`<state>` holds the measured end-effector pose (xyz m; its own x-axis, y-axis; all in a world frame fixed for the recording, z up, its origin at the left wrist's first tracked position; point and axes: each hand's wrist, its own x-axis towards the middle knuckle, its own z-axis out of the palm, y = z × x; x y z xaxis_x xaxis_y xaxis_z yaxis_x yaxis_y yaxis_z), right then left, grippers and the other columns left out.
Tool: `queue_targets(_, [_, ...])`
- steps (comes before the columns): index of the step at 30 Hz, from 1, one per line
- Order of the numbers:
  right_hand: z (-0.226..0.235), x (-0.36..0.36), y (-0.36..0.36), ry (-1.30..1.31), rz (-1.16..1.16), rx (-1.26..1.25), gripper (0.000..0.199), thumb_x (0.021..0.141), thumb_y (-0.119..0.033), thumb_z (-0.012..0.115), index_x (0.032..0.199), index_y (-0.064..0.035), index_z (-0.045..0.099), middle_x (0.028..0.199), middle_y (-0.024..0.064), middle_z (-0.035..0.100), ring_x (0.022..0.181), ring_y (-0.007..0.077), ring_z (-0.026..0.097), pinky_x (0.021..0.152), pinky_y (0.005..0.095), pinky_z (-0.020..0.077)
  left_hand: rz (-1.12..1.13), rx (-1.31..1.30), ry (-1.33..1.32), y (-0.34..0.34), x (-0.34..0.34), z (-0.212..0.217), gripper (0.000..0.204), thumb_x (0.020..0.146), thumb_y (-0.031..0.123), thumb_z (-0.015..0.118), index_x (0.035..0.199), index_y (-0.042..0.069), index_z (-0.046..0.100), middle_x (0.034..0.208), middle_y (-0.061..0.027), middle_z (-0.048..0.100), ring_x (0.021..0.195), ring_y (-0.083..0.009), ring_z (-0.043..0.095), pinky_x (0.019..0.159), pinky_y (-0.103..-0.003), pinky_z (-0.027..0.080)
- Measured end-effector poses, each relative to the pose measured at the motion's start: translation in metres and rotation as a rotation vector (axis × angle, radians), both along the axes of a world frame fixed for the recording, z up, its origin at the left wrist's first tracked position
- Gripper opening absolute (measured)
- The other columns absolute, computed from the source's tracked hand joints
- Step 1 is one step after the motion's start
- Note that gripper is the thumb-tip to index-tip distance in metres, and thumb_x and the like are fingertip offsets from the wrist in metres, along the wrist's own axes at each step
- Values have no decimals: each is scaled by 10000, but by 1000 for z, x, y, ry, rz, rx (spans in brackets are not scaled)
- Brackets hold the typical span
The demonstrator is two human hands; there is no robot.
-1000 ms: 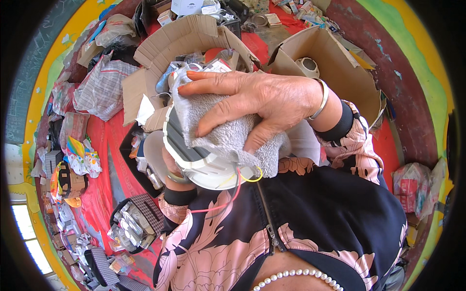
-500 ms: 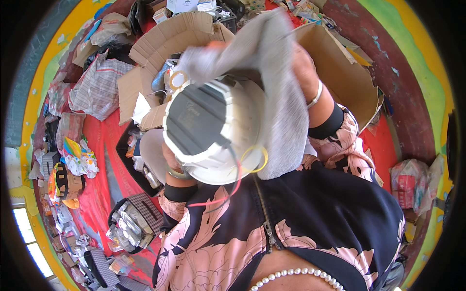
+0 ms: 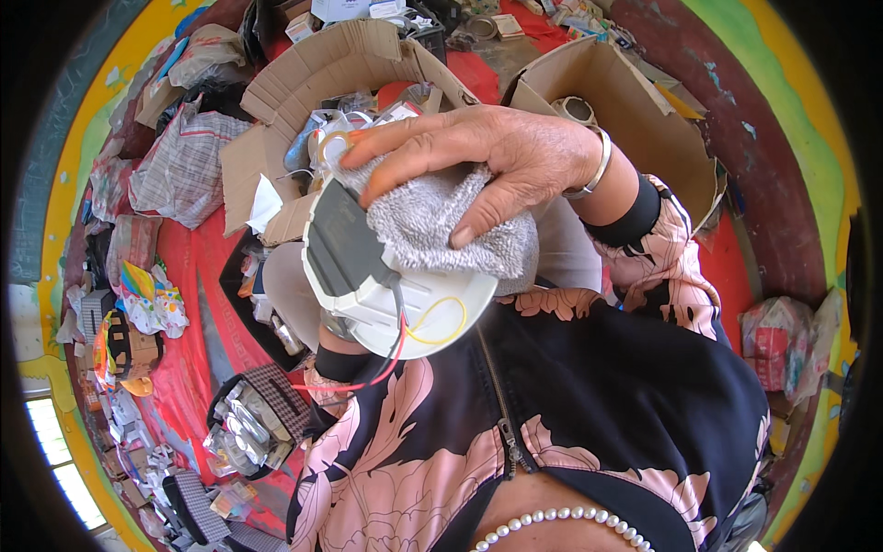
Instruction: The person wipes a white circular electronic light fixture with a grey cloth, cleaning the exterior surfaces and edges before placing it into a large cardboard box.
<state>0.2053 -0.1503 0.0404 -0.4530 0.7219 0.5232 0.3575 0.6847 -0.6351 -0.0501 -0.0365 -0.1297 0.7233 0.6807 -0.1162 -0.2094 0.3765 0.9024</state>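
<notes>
A white round downlight (image 3: 437, 308) with a dark grey ribbed driver box (image 3: 342, 241) on its back is held up in front of my chest. Red, black and yellow wires (image 3: 401, 333) dangle from it. My left wrist (image 3: 342, 342) reaches up behind its near left edge; the fingers are hidden behind the housing, which that hand supports. My right hand (image 3: 487, 152) is closed over a bunched grey terry cloth (image 3: 451, 216), pressing it on the upper right side of the downlight. The cloth covers part of the white housing.
An opened cardboard box (image 3: 322, 69) of mixed goods stands ahead, another cardboard box (image 3: 635, 120) at right. On the left are a black crate (image 3: 253, 322), a checked fabric box (image 3: 276, 400) of packets and a plaid bag (image 3: 189, 166). Red sheeting (image 3: 198, 276) covers the floor.
The grey cloth was spread and swinging in the air; now it is bunched against the downlight under my right hand. The downlight has tilted, and its wires have swung left.
</notes>
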Motion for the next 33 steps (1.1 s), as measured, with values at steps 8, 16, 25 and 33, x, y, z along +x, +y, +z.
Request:
queue_targets(8, [-1,-18,-3,152,-188,-119,386,777,-241,700,1077,-7,634,1120,153,611,1107,287,541,941,381,412,69,133,42,25,18,24,476,884,316,473,1238,-2,463,1191,-159,546,1071,-288,549,892,-412,456])
queue_targets(16, [3,-3,-12,-140,-119,81,557,732,-227,731,1227,-55,542,1342,173,431,1195,336,452,951,377,391,34,143,46,6,18,27,462,894,309,466,1224,-14,472,1178,-162,552,1061,-283,554,881,-404,460])
queue_targets(25, [0,-21,-22,-48,-314,32,380,803,-218,636,1135,-53,555,1176,144,544,1058,329,534,893,384,430,-52,147,29,-10,26,22,448,905,302,458,1207,-28,483,1164,-164,560,1050,-278,560,869,-394,463])
queue_targets(33, [-25,13,-34,444,-704,-48,251,924,-170,457,1087,-30,588,965,76,616,858,138,566,786,282,468,118,495,121,7,10,47,437,915,295,451,1193,-40,492,1151,-167,567,1040,-273,565,858,-386,466])
